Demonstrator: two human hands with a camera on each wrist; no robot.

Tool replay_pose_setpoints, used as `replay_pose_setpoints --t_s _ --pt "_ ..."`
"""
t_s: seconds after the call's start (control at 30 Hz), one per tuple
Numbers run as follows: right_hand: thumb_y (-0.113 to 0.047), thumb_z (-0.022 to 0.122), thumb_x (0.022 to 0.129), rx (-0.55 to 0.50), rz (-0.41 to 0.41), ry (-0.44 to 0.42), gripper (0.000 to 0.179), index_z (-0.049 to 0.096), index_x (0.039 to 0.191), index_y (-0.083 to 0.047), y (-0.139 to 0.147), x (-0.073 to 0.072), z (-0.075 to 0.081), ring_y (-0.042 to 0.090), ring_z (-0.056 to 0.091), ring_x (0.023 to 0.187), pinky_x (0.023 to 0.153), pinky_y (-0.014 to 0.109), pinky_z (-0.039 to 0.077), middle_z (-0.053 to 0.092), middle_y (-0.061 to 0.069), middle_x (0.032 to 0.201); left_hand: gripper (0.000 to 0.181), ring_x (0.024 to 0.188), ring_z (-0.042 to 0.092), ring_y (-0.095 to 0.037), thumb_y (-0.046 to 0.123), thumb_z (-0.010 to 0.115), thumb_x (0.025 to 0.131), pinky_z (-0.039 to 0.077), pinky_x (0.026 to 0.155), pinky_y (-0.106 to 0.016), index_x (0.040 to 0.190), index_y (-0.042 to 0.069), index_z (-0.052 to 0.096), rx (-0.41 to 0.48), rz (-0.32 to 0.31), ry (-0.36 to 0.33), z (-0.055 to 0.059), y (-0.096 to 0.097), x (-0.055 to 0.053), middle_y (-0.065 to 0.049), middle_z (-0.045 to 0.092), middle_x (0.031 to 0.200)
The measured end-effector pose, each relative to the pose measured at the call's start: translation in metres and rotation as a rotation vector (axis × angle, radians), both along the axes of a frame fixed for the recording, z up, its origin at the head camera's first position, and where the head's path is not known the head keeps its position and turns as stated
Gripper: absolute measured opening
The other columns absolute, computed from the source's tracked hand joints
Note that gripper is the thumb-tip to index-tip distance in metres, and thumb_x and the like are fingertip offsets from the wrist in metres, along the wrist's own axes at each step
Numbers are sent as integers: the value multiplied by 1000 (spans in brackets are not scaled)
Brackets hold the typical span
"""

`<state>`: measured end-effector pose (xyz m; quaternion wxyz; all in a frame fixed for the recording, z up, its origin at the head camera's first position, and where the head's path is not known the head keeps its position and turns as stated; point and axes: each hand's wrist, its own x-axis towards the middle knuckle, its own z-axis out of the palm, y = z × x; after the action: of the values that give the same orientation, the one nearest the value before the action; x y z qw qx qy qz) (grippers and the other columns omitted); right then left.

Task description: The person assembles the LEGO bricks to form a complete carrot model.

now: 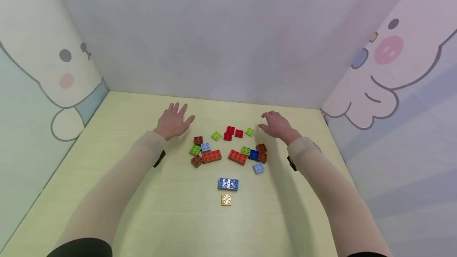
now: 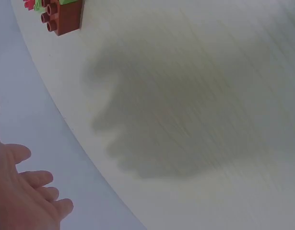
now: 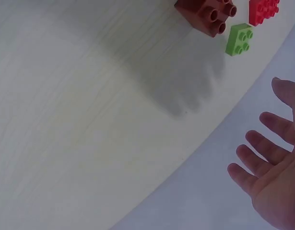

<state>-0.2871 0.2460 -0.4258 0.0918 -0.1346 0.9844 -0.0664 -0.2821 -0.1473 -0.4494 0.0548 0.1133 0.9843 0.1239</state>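
Observation:
My left hand [image 1: 173, 122], fingers spread and holding nothing, hovers above the table left of the bricks; its shadow falls below it in the left wrist view. Opposite it, my right hand [image 1: 276, 125] is also raised, its fingers loosely bent around nothing. Nearest the left hand are a brown brick [image 1: 198, 140] and a lime green brick [image 1: 216, 135]. Another lime green brick [image 1: 249, 131] lies just left of the right hand, and red bricks [image 1: 227, 136] sit between both hands. Closer to me are an orange-red long brick [image 1: 212, 156] and a second orange-red long brick [image 1: 237, 157].
A blue long brick [image 1: 228, 184] and a tan square brick [image 1: 226, 199] lie toward me on the pale table [image 1: 171, 217]. At right are a dark blue brick [image 1: 254, 154] and a light blue brick [image 1: 258, 168]. A grey wall [image 1: 214, 43] rises behind, with cartoon-printed side panels.

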Motion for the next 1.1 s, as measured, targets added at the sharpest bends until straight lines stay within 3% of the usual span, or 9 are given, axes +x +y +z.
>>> replay_pose_setpoints --t_s 0.17,0.27,0.5,0.67,0.8,0.93,1.1 --pt "-33 61 94 60 60 -28 53 50 134 -2 -15 11 11 36 49 115 94 48 41 51 21 129 80 139 8 -43 60 25 97 10 109 -55 151 2 17 -5 -19 14 5 3 -2 -27 16 152" --pt "-32 64 92 103 106 -50 55 49 135 -3 -25 23 18 33 54 108 92 46 44 54 19 124 76 139 8 -43 55 33 98 12 109 -54 151 2 17 20 -49 12 11 8 2 -27 16 152" --pt "-30 73 85 118 235 -112 65 46 140 -10 -52 62 17 26 57 102 87 41 48 56 12 123 68 139 15 -40 36 52 96 22 107 -52 150 4 26 134 -123 13 17 23 29 -23 20 152" --pt "-23 74 85 56 306 -98 56 53 135 -11 -67 89 15 23 56 102 83 37 49 56 11 123 58 137 22 -38 32 60 93 26 106 -51 141 3 43 204 -185 97 20 39 59 -21 31 149" --pt "-22 75 84 1 318 -122 52 56 132 -11 -71 107 11 21 55 105 84 34 49 57 9 123 49 129 36 -34 30 65 91 35 101 -48 131 6 56 259 -249 123 22 56 91 -18 44 139" --pt "-27 75 83 -25 372 -143 54 56 132 -11 -72 124 2 19 56 103 83 33 49 58 7 121 42 114 50 -27 30 70 87 43 94 -42 122 7 63 298 -307 65 15 70 123 -10 58 123" --pt "-34 75 83 -58 424 -171 61 52 136 -13 -72 141 -13 18 52 111 87 34 47 55 4 127 37 104 55 -20 30 71 86 45 88 -39 116 9 66 278 -420 -20 -1 83 152 -2 63 112"
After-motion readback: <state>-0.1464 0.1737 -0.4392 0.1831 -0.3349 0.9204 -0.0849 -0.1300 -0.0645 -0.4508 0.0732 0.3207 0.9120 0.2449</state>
